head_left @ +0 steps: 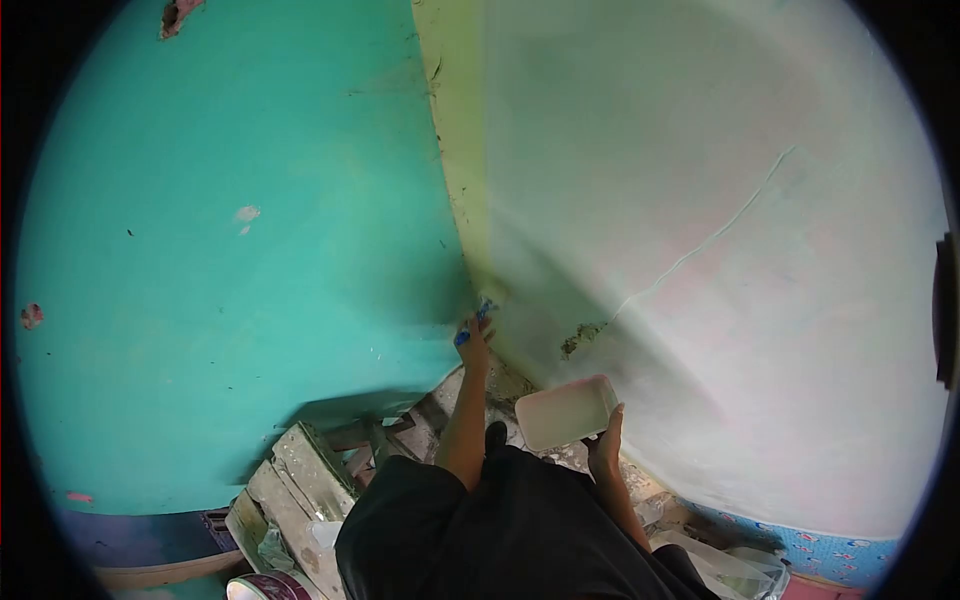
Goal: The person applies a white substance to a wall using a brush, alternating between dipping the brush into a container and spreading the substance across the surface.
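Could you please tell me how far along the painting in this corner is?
The whitish right-hand wall looks largely coated, though unevenly, with a crumbled hole unfilled. In progress: the left hand holds a blue-handled brush at the corner; the right hand holds a pale rectangular tray. Apparently left: the yellow-green corner strip above the brush. Whether the turquoise wall is included, I cannot tell.

From my view, open air fronts the turquoise wall [250, 250] and pale wall [750, 280] above both hands. Walls close in at the corner; left hand [475, 338] and brush [485, 310] block it low down. Narrow gap, floor [507, 402] showing, between left forearm and tray [565, 412], right hand [606, 448] at its edge. Wooden bench [300, 500] obstructs lower left; clear plastic containers [715, 568], lower right.
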A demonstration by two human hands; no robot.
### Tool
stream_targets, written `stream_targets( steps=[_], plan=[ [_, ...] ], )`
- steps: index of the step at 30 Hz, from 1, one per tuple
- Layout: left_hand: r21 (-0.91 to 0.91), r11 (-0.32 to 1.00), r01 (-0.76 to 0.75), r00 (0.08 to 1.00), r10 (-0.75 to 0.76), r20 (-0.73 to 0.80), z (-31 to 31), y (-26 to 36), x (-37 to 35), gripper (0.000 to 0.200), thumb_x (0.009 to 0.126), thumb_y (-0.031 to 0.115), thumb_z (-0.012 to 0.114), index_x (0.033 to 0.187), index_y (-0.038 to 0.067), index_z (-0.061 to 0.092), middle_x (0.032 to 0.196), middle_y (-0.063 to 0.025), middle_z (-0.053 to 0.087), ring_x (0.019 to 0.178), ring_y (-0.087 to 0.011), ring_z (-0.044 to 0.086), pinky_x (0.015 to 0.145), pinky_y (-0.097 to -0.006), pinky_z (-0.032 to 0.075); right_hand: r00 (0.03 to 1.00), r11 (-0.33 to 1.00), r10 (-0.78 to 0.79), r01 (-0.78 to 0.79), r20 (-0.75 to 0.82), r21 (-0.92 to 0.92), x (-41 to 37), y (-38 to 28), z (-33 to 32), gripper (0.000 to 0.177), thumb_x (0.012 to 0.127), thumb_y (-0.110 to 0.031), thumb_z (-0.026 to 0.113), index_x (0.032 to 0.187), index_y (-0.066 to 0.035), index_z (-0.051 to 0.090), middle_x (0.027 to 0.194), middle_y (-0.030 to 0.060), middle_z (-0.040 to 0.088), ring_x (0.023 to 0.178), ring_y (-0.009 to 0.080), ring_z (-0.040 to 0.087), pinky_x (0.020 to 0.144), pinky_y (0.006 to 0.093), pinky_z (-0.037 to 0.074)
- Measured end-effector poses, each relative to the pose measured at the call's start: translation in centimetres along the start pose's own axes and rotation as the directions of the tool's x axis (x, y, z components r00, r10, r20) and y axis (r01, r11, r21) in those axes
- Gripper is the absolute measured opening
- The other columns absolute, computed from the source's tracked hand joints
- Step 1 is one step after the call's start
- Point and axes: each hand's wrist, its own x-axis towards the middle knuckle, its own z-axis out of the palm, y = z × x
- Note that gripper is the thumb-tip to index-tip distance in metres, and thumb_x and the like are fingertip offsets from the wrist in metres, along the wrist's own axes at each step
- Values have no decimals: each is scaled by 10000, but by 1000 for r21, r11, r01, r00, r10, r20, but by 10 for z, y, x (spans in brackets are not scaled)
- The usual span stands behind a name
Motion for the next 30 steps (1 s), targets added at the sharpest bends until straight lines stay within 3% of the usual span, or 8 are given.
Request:
stream_targets(
  steps=[5,8,11,17,20,24,26,30],
  plan=[
    [138,981,137,990,-133,-38,-38,-77,23,325,936,338,651,1096,56,632,862,-54,685,818,-161,684,610,-304,537,1000,1000,-1,1,24,-6,-1,-2,-2,704,973,-656,314,1429,-127,393,1360,125,501,1245,308,501,990,527,441],
    [223,966,132,991,-129,-29,-32,-92,34,312,932,322,659,1076,46,638,859,-52,685,806,-152,679,568,-295,516,999,1000,-24,24,40,-9,3,2,-7,704,973,-656,316,1430,-126,390,1360,129,500,1249,309,498,988,527,445],
    [172,985,13,999,-7,-37,-7,-76,34,309,942,304,648,1071,23,637,825,-53,683,751,-139,666,556,-286,505,1000,1000,-13,13,-12,-3,3,1,-9,699,973,-654,317,1429,-128,393,1358,129,501,1248,311,499,986,523,448],
    [150,958,-244,969,248,-7,71,79,-11,291,949,271,638,930,-19,653,727,-54,649,627,-108,612,546,-250,485,999,999,-33,33,-6,-8,0,-3,-10,706,965,-662,334,1430,-132,384,1374,137,482,1259,314,487,987,532,443],
    [-10,903,-430,901,430,51,117,165,-36,275,965,227,610,908,-39,647,694,-55,634,599,-102,590,534,-237,468,999,1000,-22,21,-47,-19,6,1,-11,710,965,-661,336,1437,-131,364,1381,142,473,1265,320,480,992,541,436],
    [8,782,-623,779,619,99,177,278,-70,312,962,259,609,921,-49,641,709,-76,645,623,-130,618,580,-266,527,1000,999,-20,20,-10,-32,6,3,-8,705,971,-653,334,1442,-129,346,1371,142,481,1257,326,485,994,542,432],
    [-35,755,-655,738,649,186,195,323,-85,325,971,266,583,1001,-53,635,774,-100,665,677,-153,642,604,-275,526,1000,999,-21,21,-8,-41,0,-2,1,705,972,-651,335,1443,-127,338,1362,142,487,1250,327,490,993,540,434],
    [-228,795,-562,782,600,166,209,358,-101,419,991,344,524,1168,-34,555,999,-122,668,909,-183,650,716,-302,499,999,999,-13,14,38,-31,8,9,-6,707,969,-654,339,1442,-129,342,1367,142,479,1248,327,490,988,550,436]
  ],
)
